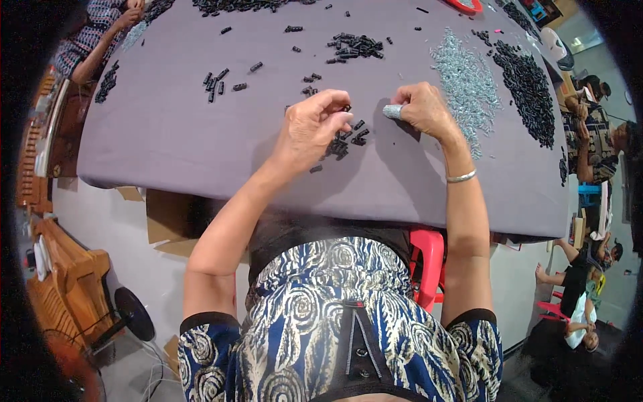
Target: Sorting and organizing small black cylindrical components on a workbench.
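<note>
Above the table, my left hand (309,127) pinches a small black cylindrical piece (346,108) between thumb and forefinger. My right hand (426,110) is a short way to the right, its fingers curled and closed. A light grey, rough-looking wrap (393,111) covers a digit on that hand; whatever the fingertips hold is hidden. Beneath my left hand lies a small heap of black pieces (340,147). Just right of my right hand spreads a long pile of small silvery pieces (465,84). The two hands are apart.
A grey cloth covers the table (167,134). More black pieces form a middle heap (355,47) and a large right-hand pile (526,94). Another person's arm (100,53) is at the far left. A red chair (427,264) stands below the near edge, and a wooden chair (60,288) at left.
</note>
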`<state>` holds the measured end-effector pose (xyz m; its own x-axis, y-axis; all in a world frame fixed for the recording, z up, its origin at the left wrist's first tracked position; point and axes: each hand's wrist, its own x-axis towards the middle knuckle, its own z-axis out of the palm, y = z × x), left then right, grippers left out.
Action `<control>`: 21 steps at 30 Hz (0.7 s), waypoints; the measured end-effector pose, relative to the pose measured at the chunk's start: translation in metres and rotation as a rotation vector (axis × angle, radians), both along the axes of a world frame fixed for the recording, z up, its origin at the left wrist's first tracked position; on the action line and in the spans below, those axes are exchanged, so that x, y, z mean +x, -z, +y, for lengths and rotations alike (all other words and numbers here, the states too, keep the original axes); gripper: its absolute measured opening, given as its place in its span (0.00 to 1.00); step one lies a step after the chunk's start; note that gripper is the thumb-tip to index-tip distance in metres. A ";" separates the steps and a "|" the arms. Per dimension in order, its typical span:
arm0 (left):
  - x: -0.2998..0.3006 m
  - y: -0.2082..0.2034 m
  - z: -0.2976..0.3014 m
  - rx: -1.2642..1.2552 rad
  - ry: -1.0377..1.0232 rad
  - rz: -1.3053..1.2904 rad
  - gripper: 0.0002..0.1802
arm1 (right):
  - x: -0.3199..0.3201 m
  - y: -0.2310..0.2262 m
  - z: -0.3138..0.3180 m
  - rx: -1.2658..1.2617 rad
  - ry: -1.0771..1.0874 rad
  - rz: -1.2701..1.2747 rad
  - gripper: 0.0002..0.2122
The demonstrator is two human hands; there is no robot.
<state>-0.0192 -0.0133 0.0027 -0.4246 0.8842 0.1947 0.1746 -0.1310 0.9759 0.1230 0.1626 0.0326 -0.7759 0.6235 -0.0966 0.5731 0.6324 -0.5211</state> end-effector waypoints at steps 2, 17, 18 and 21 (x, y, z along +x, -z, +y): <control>-0.001 -0.006 -0.002 -0.038 0.017 -0.046 0.08 | -0.001 0.001 -0.001 -0.027 0.013 -0.015 0.07; -0.002 0.005 -0.002 -0.003 -0.009 -0.053 0.10 | -0.017 0.006 -0.049 -0.844 -0.077 0.675 0.03; -0.002 0.004 -0.002 0.002 -0.024 -0.002 0.10 | -0.018 0.006 -0.050 -0.830 -0.068 0.663 0.03; 0.001 -0.003 -0.002 -0.044 -0.034 -0.049 0.10 | -0.017 0.005 -0.049 -0.801 -0.066 0.650 0.03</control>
